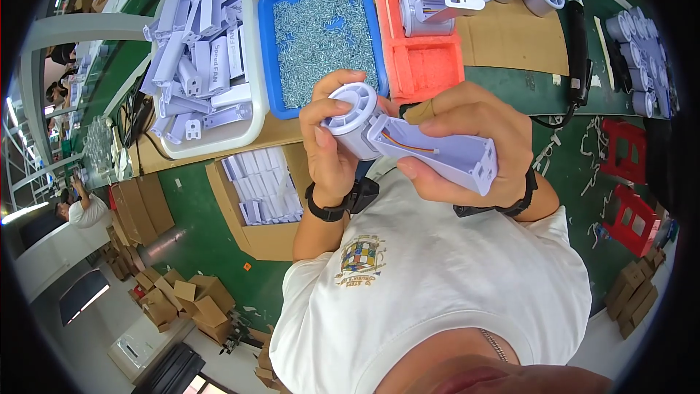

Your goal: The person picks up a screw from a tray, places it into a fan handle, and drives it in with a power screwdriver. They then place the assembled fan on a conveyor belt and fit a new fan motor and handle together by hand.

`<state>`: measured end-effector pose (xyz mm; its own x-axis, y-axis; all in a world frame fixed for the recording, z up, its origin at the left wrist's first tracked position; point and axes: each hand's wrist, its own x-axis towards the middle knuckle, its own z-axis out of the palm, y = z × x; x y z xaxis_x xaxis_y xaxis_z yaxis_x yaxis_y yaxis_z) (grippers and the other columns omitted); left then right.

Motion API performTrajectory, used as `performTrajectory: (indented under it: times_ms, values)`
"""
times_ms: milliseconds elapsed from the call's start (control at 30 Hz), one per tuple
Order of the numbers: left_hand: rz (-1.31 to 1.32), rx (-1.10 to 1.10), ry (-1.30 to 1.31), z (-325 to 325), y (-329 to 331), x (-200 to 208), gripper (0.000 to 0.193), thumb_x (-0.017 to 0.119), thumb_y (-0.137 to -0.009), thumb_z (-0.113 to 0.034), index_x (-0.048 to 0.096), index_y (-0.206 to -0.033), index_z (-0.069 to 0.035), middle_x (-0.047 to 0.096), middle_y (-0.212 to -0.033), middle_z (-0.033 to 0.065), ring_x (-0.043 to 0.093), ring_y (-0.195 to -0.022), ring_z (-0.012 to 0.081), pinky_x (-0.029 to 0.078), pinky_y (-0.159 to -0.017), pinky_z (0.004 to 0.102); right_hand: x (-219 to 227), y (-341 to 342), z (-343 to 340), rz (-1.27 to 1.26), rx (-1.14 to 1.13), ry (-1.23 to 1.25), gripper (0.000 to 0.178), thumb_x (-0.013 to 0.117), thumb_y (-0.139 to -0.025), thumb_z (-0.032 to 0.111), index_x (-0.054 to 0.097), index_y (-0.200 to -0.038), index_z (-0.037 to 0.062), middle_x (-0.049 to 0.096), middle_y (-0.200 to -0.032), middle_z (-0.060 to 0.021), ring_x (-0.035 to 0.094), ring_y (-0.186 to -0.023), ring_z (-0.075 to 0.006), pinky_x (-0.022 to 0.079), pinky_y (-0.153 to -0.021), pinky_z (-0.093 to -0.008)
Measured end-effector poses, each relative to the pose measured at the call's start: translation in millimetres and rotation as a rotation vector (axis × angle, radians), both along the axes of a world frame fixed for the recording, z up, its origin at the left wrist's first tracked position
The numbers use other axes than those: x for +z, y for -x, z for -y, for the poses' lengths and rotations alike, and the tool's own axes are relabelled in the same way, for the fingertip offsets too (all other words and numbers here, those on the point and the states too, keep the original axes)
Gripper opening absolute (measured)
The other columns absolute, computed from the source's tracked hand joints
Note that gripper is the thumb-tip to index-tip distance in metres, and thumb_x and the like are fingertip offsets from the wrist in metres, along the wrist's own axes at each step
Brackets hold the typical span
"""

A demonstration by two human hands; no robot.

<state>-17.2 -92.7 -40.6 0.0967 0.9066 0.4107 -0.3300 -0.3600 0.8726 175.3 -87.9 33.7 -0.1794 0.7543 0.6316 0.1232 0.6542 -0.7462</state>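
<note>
Shells of pale lavender plastic, long and narrow (208,11), are lying heaped in a white plastic bin with a rounded rim (257,102) at the left of the worktop, reaching its near edge; a few are showing dark printed lettering along their sides. Below that edge, an open brown cardboard box (255,239) is holding rows of similar pale pieces. Right of the bin, a rectangular blue plastic tray (267,51) is carrying a bed of small silvery screws (313,44).

Before the tray's near right corner, the left hand (328,142) is curling its fingers around a lavender cylinder with a spoked round end (357,131). The right hand (481,135) is gripping an open, trough-shaped lavender shell (456,155), thumb along its rim; thin coloured wires (408,147) are lying inside. The shell's end is meeting the cylinder's side, both being held up at the worktop's near edge.

Beyond the right hand, a coral-red foam block (435,80) is cradling another lavender cylinder (423,18). Toward the worktop's far edge, more spoked cylinders are standing by a flat brown cardboard sheet (510,40). Further right, a black stick-shaped tool (578,66) is lying across the worktop.
</note>
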Motion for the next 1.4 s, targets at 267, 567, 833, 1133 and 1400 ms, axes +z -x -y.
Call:
performTrajectory:
  times_ms: [267,567,833,1133,1400]
  values:
    - [0.082,-0.042,-0.001,-2,-1,-1,0.037,0.036,-0.109,-0.043,0.046,-0.122,-0.010,0.041,-0.138,0.0277,0.068,-0.096,0.0386,0.061,-0.076,0.0459,-5,-2,4,0.030,0.069,0.063,0.044,0.091,-0.066,0.004,0.066,-0.102,0.0004,0.071,-0.095,-0.0184,0.074,-0.082,-0.0244,0.059,-0.069,-0.0320]
    - [0.064,-0.056,-0.018,-3,1,-2,0.039,0.035,-0.109,-0.045,0.046,-0.121,-0.010,0.039,-0.139,0.0277,0.069,-0.094,0.0386,0.062,-0.074,0.0459,-6,0,5,0.038,0.039,0.043,0.045,0.091,-0.066,0.004,0.065,-0.102,0.0000,0.071,-0.094,-0.0177,0.074,-0.082,-0.0242,0.059,-0.069,-0.0316]
    - [-0.002,0.000,-0.077,-3,2,-8,0.048,0.061,-0.097,-0.049,0.046,-0.123,-0.011,0.042,-0.134,0.0266,0.069,-0.094,0.0383,0.062,-0.074,0.0436,-8,1,9,0.078,0.017,-0.045,0.048,0.092,-0.067,0.007,0.065,-0.106,-0.0007,0.070,-0.099,-0.0183,0.074,-0.082,-0.0248,0.060,-0.068,-0.0327]
    - [-0.073,-0.012,-0.270,1,8,-24,0.077,0.093,-0.068,-0.043,0.051,-0.126,-0.014,0.049,-0.121,0.0252,0.060,-0.102,0.0318,0.055,-0.077,0.0390,-21,-5,-13,0.136,0.302,-0.035,0.044,0.082,-0.080,0.013,0.066,-0.116,-0.0071,0.066,-0.106,-0.0191,0.071,-0.078,-0.0239,0.060,-0.064,-0.0303]
    - [-0.038,-0.267,-0.165,-1,3,-15,0.068,0.089,-0.076,-0.033,0.048,-0.128,-0.017,0.041,-0.125,0.0227,0.068,-0.093,0.0343,0.068,-0.064,0.0380,-26,-13,-14,0.183,0.283,-0.093,0.038,0.079,-0.082,0.016,0.069,-0.108,-0.0095,0.065,-0.105,-0.0189,0.070,-0.074,-0.0224,0.059,-0.062,-0.0299]
